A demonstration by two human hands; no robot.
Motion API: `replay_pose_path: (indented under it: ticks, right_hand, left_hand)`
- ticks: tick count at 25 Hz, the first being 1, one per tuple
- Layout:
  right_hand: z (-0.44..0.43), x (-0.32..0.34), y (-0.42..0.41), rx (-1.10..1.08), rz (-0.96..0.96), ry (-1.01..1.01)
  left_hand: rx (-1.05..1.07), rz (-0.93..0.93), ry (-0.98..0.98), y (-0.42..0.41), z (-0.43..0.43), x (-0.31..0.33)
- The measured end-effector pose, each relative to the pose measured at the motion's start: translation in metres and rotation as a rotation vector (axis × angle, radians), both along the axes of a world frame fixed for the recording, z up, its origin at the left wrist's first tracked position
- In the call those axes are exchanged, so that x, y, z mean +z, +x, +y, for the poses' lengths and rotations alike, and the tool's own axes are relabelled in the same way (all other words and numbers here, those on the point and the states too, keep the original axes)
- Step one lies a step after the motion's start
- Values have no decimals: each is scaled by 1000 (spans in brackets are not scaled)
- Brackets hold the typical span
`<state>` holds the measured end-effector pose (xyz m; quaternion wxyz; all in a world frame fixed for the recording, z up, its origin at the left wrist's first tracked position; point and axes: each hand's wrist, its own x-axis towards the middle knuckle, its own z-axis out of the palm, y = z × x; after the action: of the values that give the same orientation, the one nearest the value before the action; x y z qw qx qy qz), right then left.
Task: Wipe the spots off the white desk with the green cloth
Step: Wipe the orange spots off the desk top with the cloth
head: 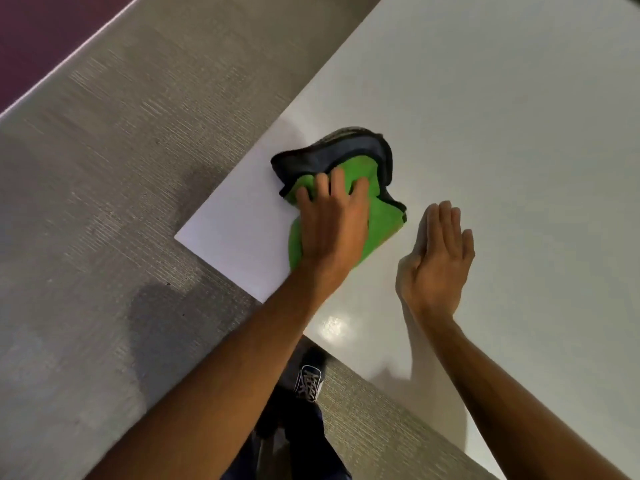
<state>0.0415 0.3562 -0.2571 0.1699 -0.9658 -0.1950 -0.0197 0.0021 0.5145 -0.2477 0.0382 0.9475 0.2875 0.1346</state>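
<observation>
The white desk (502, 133) fills the view from twelve round to five o'clock, its corner pointing toward nine. No spots show on the bare surface here, so the wiping looks well along, though marks under the cloth or out of view cannot be ruled out. The green cloth (382, 221), dark-edged and bunched, lies near that corner, pressed flat under the spread left hand (332, 226). At three o'clock of it the right hand (438, 258) is open, fingers together, apart from the cloth. Nothing else is on the desk; grey carpet (121, 202) and a shoe (309, 382) lie below
</observation>
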Motion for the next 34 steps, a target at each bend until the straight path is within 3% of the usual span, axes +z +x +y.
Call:
replay_pose_path:
  ticks: [2,6,8,10,12,17,21,28,34]
  right_hand:
    - [-1,-3,1,0,-12,-17]
    - [-2,-7,3,2,-15,-81]
    - [-1,-7,3,-7,-25,-83]
    - [1,-7,1,-26,-53,-37]
    - [1,-8,2,-27,-66,-19]
    - [-2,-11,3,-5,-48,-54]
    - [-1,-6,3,-18,-34,-45]
    - [5,6,0,13,-26,-62]
    - [7,5,-1,22,-88,-65]
  left_hand:
    - [68,-8,45,45,42,1]
    - [120,19,-61,86,69,6]
    - [-32,-40,2,73,39,4]
    - [-330,-71,83,46,4,-7]
    - [-486,5,127,48,7,-13]
    - [-76,35,152,98,111,-1]
    - [0,35,168,54,105,-3]
    - [36,78,87,-101,40,-14]
    - [218,103,64,-135,72,-9]
